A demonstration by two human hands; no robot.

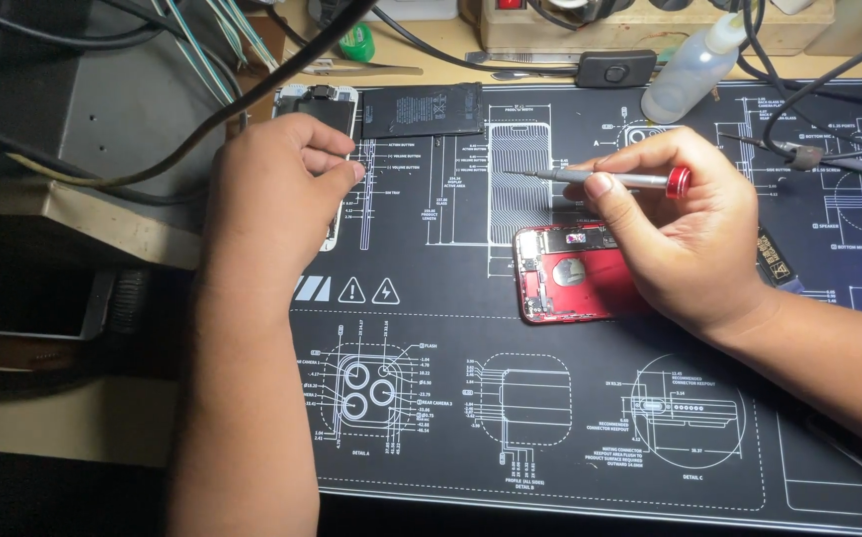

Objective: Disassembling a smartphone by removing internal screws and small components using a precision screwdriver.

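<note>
One screwdriver [590, 177] is pinched in the right hand [685, 234], shaft lying leftward, directly above the red phone [575, 278]; the left hand [277, 189] is closed on the screen panel [337, 109].

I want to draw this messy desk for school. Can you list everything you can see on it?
Black work mat with white phone diagrams: one, covers the desk.
Red opened phone body: one, mid-mat, partly under the right hand.
Grey screwdriver with red cap: one, held level above the red phone.
Black flat battery: one, top of mat.
White-framed phone screen: one, top left of mat, under the left hand.
Clear plastic squeeze bottle: one, top right.
Black cables: several, top left.
Silver tweezers: one pair, above the mat.
White phone: one, far left shelf.
Left hand: rests on the white-framed screen.
Right hand: grips the screwdriver.
</note>
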